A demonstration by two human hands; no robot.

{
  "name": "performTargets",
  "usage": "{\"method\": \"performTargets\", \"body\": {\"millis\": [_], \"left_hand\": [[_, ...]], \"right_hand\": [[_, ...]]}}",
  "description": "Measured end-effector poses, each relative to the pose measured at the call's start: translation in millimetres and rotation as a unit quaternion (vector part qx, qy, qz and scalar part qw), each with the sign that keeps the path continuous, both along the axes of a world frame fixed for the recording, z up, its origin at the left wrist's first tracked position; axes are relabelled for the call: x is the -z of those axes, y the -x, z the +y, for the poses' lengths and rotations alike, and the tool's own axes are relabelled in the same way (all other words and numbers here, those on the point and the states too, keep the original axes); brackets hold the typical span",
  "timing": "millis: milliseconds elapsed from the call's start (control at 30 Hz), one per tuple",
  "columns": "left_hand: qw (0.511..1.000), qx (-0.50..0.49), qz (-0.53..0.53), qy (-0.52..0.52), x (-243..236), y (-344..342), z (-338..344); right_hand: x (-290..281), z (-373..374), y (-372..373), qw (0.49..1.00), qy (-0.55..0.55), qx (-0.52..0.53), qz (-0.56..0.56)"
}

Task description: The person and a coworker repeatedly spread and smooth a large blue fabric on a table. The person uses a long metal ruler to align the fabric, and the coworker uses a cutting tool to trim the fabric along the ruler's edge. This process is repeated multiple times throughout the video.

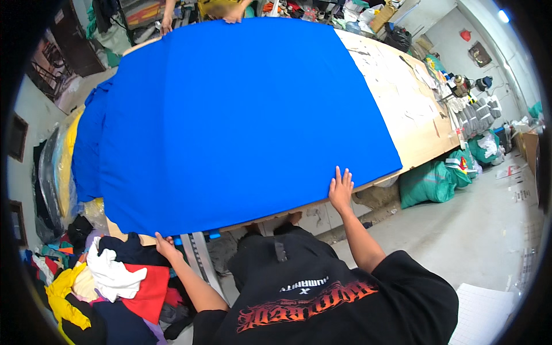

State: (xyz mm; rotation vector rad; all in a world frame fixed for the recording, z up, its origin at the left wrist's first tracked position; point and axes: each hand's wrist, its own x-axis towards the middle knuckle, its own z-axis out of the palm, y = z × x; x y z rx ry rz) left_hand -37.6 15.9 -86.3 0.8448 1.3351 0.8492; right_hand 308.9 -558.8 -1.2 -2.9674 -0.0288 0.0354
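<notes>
Blue cloth [253, 126] is covering much of the pale surface [415, 150]. The right hand [341, 187] is lying with fingers extended on the cloth's near edge, its grip open; the left hand [166, 246] is touching the near-left edge, its closure partly hidden and indeterminable. A co-worker [232, 15] is being cut off above.

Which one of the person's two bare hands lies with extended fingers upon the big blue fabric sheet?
The right hand, near the right corner of the big blue fabric sheet. The left hand, at its near-left edge, has curled fingers.
</notes>
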Motion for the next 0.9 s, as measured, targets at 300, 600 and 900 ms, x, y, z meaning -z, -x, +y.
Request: {"method": "performTargets", "body": {"millis": [300,600,900], "left_hand": [[0.906,-0.136,0.372,-0.151,-24.2,-21.8,-21.1],[0.904,0.216,0.112,-0.353,-138.1,-192.7,-181.7],[0.622,0.434,0.412,-0.505,-104.0,-269.7,-305.4]], "right_hand": [[2.4,-6.5,3.7,0.998,-0.036,-0.036,-0.039],[-16.6,-14.7,-17.3,0.996,-0.034,-0.068,-0.053],[-30.6,-52.8,-30.4,0.986,-0.135,-0.092,-0.035]]}}
